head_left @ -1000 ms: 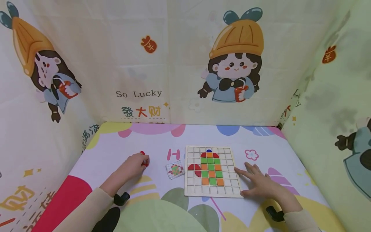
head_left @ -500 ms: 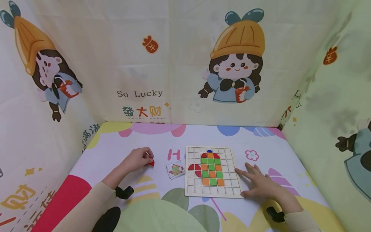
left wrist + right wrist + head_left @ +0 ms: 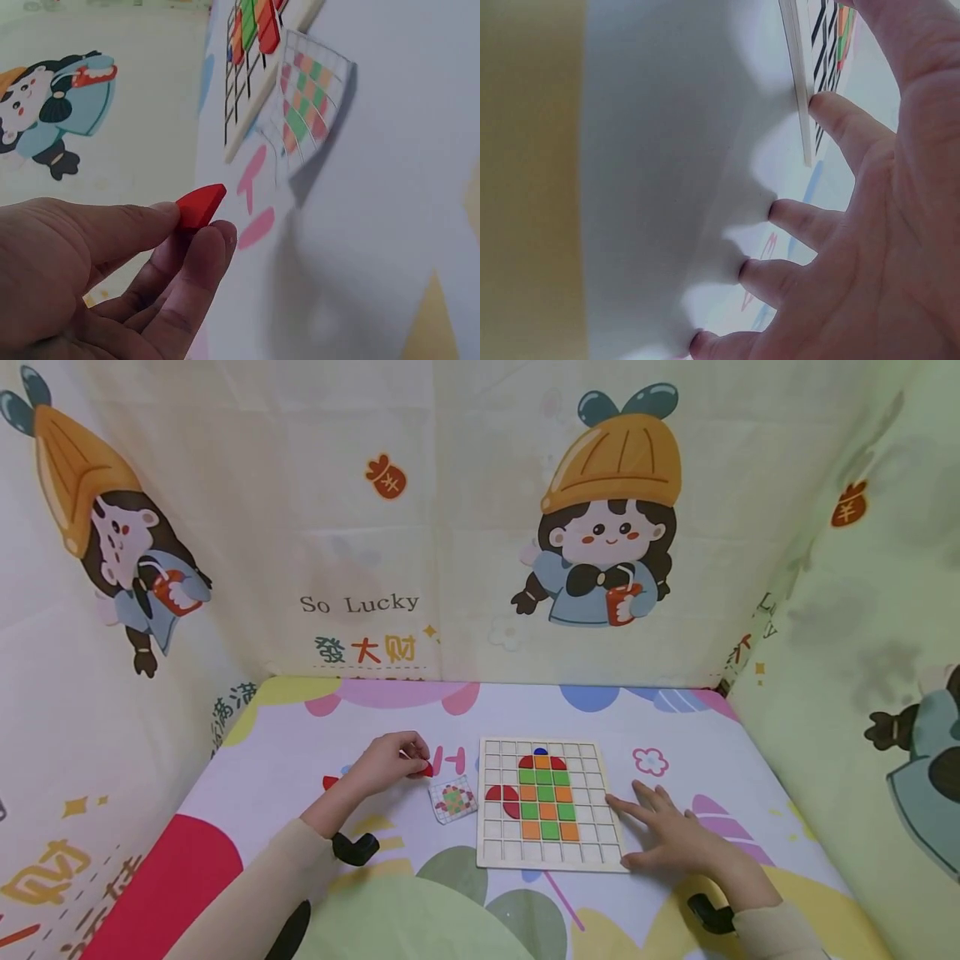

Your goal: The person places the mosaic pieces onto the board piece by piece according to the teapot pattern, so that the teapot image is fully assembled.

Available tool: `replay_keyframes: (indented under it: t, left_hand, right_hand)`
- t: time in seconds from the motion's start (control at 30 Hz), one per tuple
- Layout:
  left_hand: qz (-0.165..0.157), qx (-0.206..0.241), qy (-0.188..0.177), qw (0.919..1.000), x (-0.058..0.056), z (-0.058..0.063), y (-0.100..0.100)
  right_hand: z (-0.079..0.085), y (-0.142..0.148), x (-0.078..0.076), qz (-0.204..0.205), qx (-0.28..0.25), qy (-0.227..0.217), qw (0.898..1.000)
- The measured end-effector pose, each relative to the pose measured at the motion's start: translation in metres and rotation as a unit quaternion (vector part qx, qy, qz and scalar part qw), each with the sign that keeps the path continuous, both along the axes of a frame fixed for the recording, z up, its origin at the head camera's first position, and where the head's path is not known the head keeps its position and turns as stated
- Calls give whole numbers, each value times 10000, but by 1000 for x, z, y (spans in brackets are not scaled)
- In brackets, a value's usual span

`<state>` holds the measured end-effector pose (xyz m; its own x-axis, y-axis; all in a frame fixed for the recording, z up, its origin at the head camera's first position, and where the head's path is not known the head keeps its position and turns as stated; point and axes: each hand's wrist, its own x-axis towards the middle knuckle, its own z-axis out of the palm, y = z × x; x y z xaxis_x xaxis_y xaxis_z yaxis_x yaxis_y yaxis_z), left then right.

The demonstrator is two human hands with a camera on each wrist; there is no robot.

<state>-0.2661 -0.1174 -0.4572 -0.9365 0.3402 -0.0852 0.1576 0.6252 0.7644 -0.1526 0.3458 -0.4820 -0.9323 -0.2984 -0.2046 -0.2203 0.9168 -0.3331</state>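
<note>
My left hand pinches a small red piece with a curved edge between thumb and fingers, above the table just left of the picture card. To the card's right lies a square wooden grid board. Green, orange and red pieces, with one blue piece at the top, form a pattern on it. My right hand has its fingers spread; thumb and index finger touch the board's right edge, and the other fingertips rest on the table.
Another red piece shows beside my left forearm, partly hidden by it. A colourfully printed cloth covers the table. Patterned fabric walls stand at the back and on both sides.
My left hand has moved right, towards the card, carrying the red piece. A second red piece now shows behind the left forearm. The right hand and the board stay put.
</note>
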Motion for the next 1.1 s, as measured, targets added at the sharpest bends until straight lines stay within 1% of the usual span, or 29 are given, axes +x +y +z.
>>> replay_keyframes:
  t: [0.13,0.23,0.33,0.4,0.53,0.7,0.93,1.1]
  left_hand:
    - [-73,55,35,10000,0,1,19]
    - [-52,55,-10,10000,0,0,34]
    - [-112,94,-43,9999,0,-3,50]
    - [-189,172,-53,9997,0,-4,60]
    - [-375,302,48,9988,-1,-6,77]
    - [-545,331,136,9979,-3,-8,98]
    - [-716,455,-6,9964,-2,-14,124]
    - [-813,501,-88,9954,-5,-16,142]
  right_hand:
    - [1,-1,0,-4,-4,-22,10000]
    - [1,-1,0,-3,-21,-31,10000]
    - [1,-1,0,-8,-20,-38,10000]
    - [1,-1,0,-17,-19,-40,10000]
    - [1,-1,1,-35,-23,-44,10000]
    - [1,0,1,-6,-44,-14,10000]
    - [0,0,0,1,-54,-27,10000]
    - [-1,0,0,-6,-60,-31,10000]
